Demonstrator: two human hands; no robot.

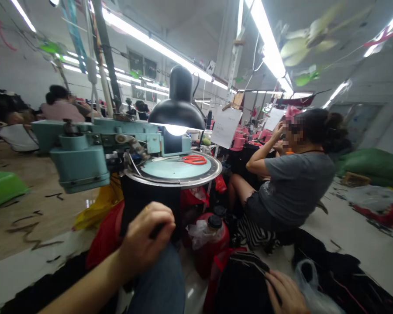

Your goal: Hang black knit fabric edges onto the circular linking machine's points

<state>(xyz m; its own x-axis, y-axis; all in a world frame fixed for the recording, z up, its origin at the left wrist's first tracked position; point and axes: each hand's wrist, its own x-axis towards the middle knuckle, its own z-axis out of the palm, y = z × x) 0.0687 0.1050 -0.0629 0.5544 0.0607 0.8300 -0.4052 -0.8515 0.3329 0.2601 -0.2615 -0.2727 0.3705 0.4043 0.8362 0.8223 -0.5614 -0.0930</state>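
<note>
At bottom centre-right, black cloth (240,285) lies bunched in front of the person, red material (212,281) showing along its 9 o'clock side. Right hand (286,290) is the nearer, touching the cloth's 3 o'clock side; from its grip the bulk lies toward 9. Fingers are laid on the cloth; thumb hidden, so can't tell whether the grip pinches it. Cloth's striped-looking upper edge runs roughly 10 to 4; full long axis unclear, bottom cut off by frame.

Left hand (150,231) is well apart, about 10 o'clock from the cloth, above the denim-clad leg (160,285). Its grip: fingers loosely curled, gap before the thumb, nothing seen in it. Round plate (170,171) of the teal machine (83,163) sits at 1 from that hand, 1 pair of orange-handled scissors (195,160) on it, handles toward 3, blades toward 9. Black lamp (177,113) lit above the plate. Red container (214,248) with black cap stands at 11 from the cloth. Clear plastic bag (309,279) just beside right hand, at 2. Seated co-worker (291,187) at 1, hands raised.
</note>
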